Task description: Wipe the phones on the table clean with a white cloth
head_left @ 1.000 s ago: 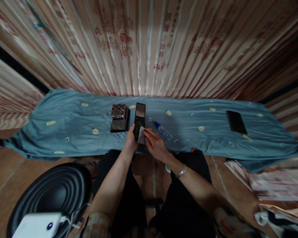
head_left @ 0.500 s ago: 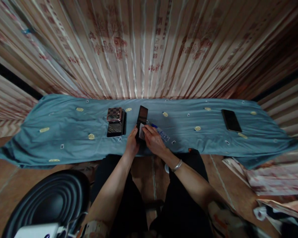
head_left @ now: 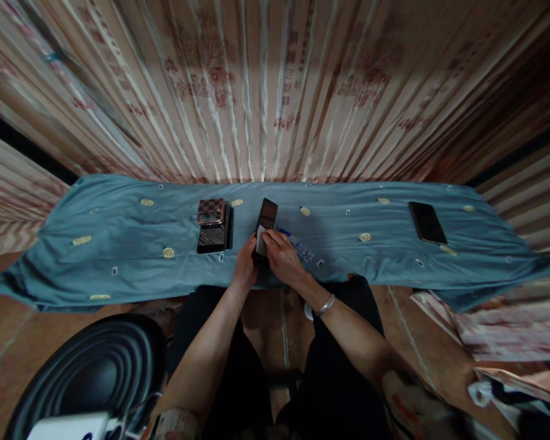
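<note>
My left hand (head_left: 245, 264) is closed around the lower part of a dark phone (head_left: 268, 211), which is held tilted near the front edge of the cloth-covered table. Bunched under the fingers of my right hand (head_left: 282, 253) is a small white wipe (head_left: 261, 232), pressed on the phone's face. The phone's lower end is partly hidden by both hands. Just beyond my right hand lies a blue and clear plastic packet (head_left: 299, 245), partly covered by the hand.
Blue-green patterned cloth (head_left: 339, 208) covers the table. To the left, a small checkered phone-like item (head_left: 211, 211) rests on dark phones (head_left: 212, 239). Another black phone (head_left: 427, 223) lies at the right. A black ribbed round stool (head_left: 87, 379) stands at lower left; curtains (head_left: 256, 91) hang behind.
The phone's top end has shifted slightly right and down. My right hand and the white wipe have moved a little up along its face.
</note>
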A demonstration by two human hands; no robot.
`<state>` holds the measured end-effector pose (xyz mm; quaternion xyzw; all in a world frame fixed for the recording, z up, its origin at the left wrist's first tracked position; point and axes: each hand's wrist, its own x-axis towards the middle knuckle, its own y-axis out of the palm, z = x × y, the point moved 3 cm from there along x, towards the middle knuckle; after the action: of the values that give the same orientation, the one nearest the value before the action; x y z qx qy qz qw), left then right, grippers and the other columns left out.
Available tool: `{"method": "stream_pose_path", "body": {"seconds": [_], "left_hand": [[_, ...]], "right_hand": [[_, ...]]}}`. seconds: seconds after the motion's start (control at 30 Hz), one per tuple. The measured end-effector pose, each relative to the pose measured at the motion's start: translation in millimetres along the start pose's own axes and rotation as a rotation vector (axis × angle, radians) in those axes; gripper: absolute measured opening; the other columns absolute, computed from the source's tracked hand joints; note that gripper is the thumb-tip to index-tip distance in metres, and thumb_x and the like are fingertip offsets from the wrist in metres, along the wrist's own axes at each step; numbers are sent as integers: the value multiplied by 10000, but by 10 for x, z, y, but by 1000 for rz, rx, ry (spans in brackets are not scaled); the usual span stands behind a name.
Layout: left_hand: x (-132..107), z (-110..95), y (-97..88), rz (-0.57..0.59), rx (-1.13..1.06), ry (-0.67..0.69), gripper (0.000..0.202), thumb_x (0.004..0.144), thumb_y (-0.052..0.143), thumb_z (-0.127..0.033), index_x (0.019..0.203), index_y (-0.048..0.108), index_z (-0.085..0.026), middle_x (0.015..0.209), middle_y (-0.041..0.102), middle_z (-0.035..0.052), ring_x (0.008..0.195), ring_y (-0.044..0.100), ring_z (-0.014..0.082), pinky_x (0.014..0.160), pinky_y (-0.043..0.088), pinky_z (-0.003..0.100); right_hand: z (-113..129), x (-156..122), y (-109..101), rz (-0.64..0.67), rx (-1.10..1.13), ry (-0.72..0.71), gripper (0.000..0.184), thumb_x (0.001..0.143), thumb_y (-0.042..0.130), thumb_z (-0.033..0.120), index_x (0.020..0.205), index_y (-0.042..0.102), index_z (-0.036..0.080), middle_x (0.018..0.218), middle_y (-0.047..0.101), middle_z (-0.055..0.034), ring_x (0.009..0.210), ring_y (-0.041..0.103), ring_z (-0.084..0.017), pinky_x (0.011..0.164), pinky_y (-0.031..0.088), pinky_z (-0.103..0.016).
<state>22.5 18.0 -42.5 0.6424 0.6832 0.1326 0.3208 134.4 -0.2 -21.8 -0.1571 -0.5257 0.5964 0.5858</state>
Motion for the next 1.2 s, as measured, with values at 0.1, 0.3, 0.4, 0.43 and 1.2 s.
{"method": "stream_pose_path", "body": {"seconds": [0.1,0.3,0.4,0.43,1.2], "left_hand": [[-15,8,17,27,32,18,216,804,675,-227,981,770,-147,1114,760,85,1276,599,256,1153,381,381],[-28,37,31,65,48,25,273,780,695,-268,1016,765,-152,1152,761,85,1297,590,269,1181,355,419],[-19,23,28,69,29,23,285,758,718,-296,998,763,-149,1142,765,90,1292,596,278,1174,366,424],[-19,16,28,64,24,21,281,752,723,-301,987,764,-152,1130,769,86,1283,603,276,1172,368,422],[-93,-32,93,83,29,-35,302,759,748,-294,1024,768,-149,1082,778,78,1227,632,261,1155,375,408]], "right_hand": [[-58,20,-19,-15,-8,12,468,952,391,99,1373,587,43,1402,594,-220,1300,536,-288,1140,456,-470],[-147,42,-44,-48,-24,41,467,965,385,125,1386,587,104,1411,595,-190,1292,552,-281,1127,469,-487],[-113,36,-32,-25,-11,33,466,958,400,120,1385,587,97,1406,600,-197,1295,548,-284,1130,466,-491],[-101,36,-33,-17,-8,31,463,959,406,121,1384,588,94,1404,602,-200,1297,546,-282,1132,464,-485],[-143,68,-120,-78,9,31,473,976,351,137,1377,589,60,1419,585,-216,1325,528,-296,1146,446,-511]]}}
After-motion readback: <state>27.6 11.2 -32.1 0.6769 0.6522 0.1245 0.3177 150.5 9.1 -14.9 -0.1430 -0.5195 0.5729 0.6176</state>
